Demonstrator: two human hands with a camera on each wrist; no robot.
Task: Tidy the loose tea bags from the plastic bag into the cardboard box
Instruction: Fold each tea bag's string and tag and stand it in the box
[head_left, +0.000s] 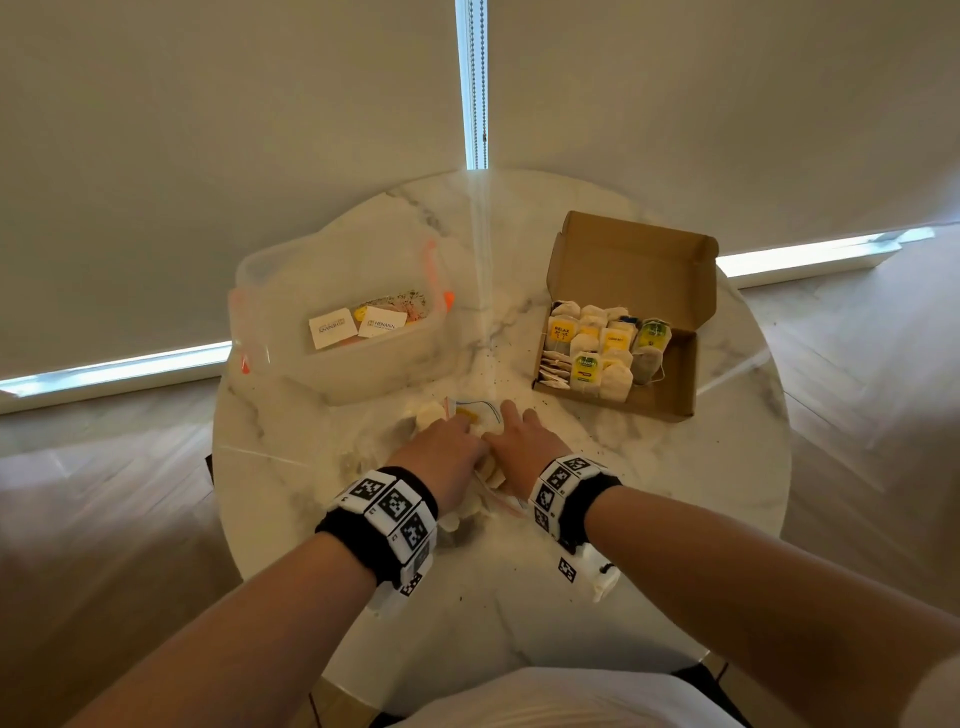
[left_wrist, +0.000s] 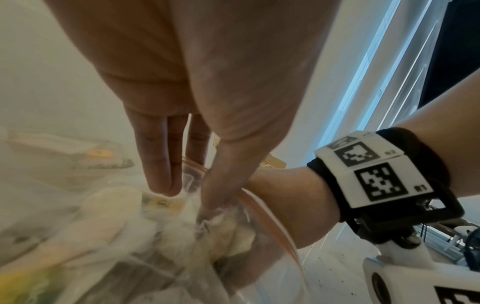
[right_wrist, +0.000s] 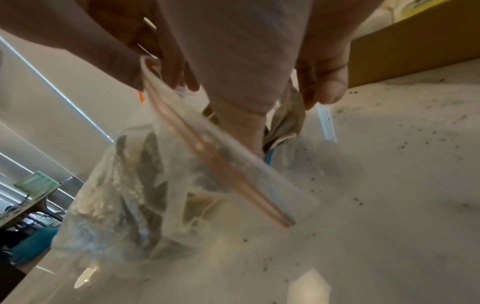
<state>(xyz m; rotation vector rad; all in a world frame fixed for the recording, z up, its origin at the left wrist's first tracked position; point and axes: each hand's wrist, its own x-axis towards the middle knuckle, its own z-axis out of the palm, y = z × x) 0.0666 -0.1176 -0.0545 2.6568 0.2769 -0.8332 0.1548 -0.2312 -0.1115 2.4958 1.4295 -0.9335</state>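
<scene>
A clear zip plastic bag (head_left: 382, 441) of loose tea bags (head_left: 431, 415) lies at the middle of the round marble table (head_left: 675, 493). My left hand (head_left: 470, 427) pinches the bag's orange zip rim (left_wrist: 259, 207) between thumb and fingers (left_wrist: 161, 174), holding the mouth apart. My right hand (head_left: 511, 411) reaches into the mouth. Its thumb and a finger (right_wrist: 324, 88) close on a brownish tea bag (right_wrist: 291, 107). The open cardboard box (head_left: 670, 402), lid up, stands at the right with several tea bags (head_left: 597, 348) in rows; its right end is bare.
A clear plastic tub (head_left: 363, 364) with white cards inside stands at the back left. Dark tea crumbs (head_left: 488, 364) are scattered between tub and box. The cardboard box wall (right_wrist: 415, 41) is close to my right hand. Blinds hang behind the table.
</scene>
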